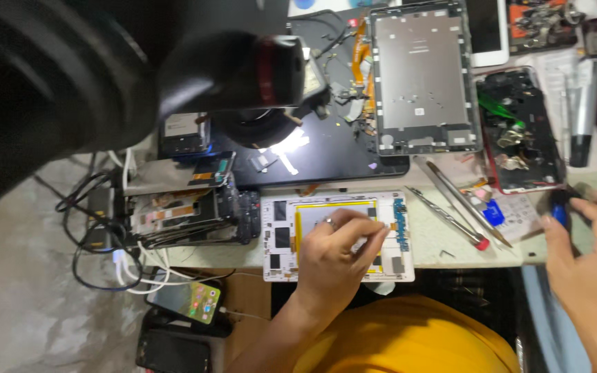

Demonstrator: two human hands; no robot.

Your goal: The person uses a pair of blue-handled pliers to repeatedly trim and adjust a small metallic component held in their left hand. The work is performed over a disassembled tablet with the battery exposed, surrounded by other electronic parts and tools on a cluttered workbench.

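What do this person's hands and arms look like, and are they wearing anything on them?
Both hands are bare, without gloves. The left hand wears a ring on one finger, and its forearm is uncovered, with no sleeve showing. The right hand shows no ring or watch. A yellow garment shows below them.

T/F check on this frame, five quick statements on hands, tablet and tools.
1. The left hand rests on the opened white tablet. True.
2. The right hand holds a hammer. False: its fingers are on a small blue-handled tool at the mat's right edge.
3. A phone with a lit screen lies below the table edge, at left. True.
4. The two screwdrivers lie to the left of the white tablet. False: they lie to its right.
5. The grey tablet frame is stacked on the white tablet. False: it lies apart, further back on the dark mat.
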